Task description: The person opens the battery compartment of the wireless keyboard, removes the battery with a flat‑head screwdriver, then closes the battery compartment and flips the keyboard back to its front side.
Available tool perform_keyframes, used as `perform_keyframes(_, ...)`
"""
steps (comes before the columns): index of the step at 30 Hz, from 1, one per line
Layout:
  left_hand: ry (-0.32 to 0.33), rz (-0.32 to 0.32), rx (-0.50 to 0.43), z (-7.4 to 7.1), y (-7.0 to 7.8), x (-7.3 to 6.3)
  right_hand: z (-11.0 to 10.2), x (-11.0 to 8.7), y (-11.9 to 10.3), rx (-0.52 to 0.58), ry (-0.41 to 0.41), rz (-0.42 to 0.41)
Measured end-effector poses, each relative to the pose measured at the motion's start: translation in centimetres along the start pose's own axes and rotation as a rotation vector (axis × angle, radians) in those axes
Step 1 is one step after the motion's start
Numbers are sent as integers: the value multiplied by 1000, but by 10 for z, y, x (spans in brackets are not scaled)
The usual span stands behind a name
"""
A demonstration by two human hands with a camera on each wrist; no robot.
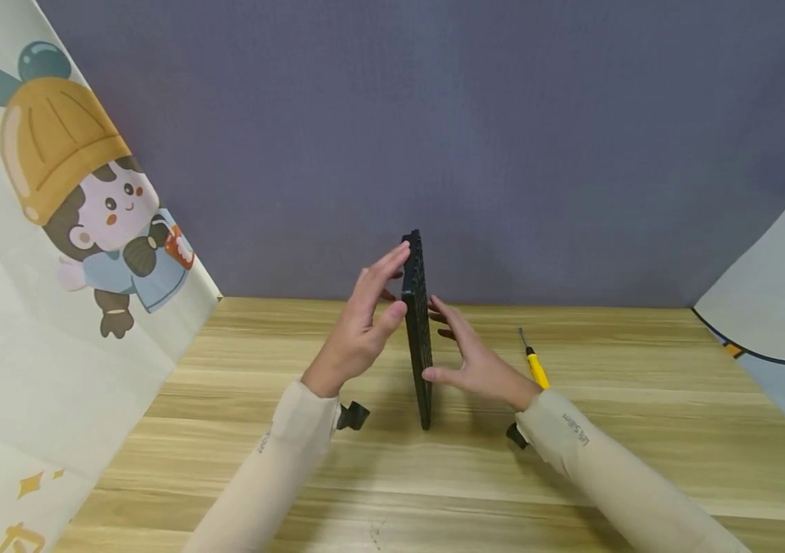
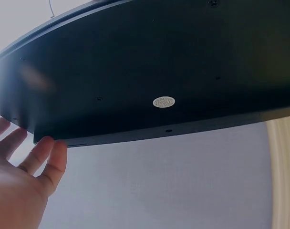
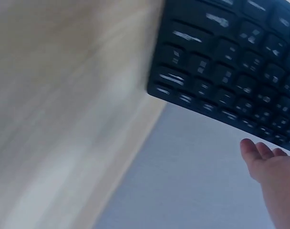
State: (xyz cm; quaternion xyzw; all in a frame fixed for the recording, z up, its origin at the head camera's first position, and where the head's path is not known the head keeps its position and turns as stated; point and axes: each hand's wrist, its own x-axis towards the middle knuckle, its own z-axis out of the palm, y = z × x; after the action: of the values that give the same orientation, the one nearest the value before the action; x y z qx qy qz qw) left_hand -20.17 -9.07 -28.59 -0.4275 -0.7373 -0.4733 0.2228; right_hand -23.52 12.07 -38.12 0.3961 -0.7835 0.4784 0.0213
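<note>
A black keyboard point(image 1: 417, 330) stands on edge between the two hands, nearly side-on in the head view. My left hand point(image 1: 358, 330) is at its back, the fingers fairly straight and touching near the upper edge, the thumb at its side. The left wrist view shows the smooth dark underside point(image 2: 126, 71) with a small oval sticker point(image 2: 163, 102), and the fingertips right at the rim. On the key side is my right hand point(image 1: 471, 361), fingers spread and thumb tip close against the keys. The right wrist view shows rows of keys point(image 3: 221, 71) with the fingers just below the edge.
A yellow-handled screwdriver point(image 1: 536, 369) lies on the wooden table point(image 1: 226, 430), right of the right hand. A grey-blue partition point(image 1: 538, 153) rises behind the table, and a printed cartoon sheet point(image 1: 5, 322) hangs at the left.
</note>
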Motion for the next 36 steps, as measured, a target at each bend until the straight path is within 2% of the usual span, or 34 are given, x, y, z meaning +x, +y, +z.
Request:
perform_keyframes(3, -14, 9, 3, 4, -8, -1, -5, 5, 1, 10, 28, -61)
perform_keyframes(6, -24, 2, 13, 7, -23, -4, -10, 7, -19, 36, 42, -108)
perform_keyframes(8, -22, 5, 18, 8, -27, -5, -14, 8, -33, 47, 46, -125)
perform_keyframes(11, -20, 8, 26, 9, -29, -4, -17, 9, -43, 42, 48, -139)
perform_keyframes(21, -10, 25, 9, 13, -32, -3, -17, 11, -42, 15, 71, -166)
perform_keyframes(24, 1, 4, 8, 15, -34, -4, -18, 12, -43, 7, 84, -174)
perform_keyframes(27, 5, -48, 16, 17, -36, -5, -19, 12, -48, 11, 88, -171)
perform_keyframes(32, -30, -141, -22, 20, -42, -7, -22, 11, -50, 14, 84, -153)
perform_keyframes(36, -57, -165, -67, 22, -45, -7, -23, 12, -52, 0, 97, -167)
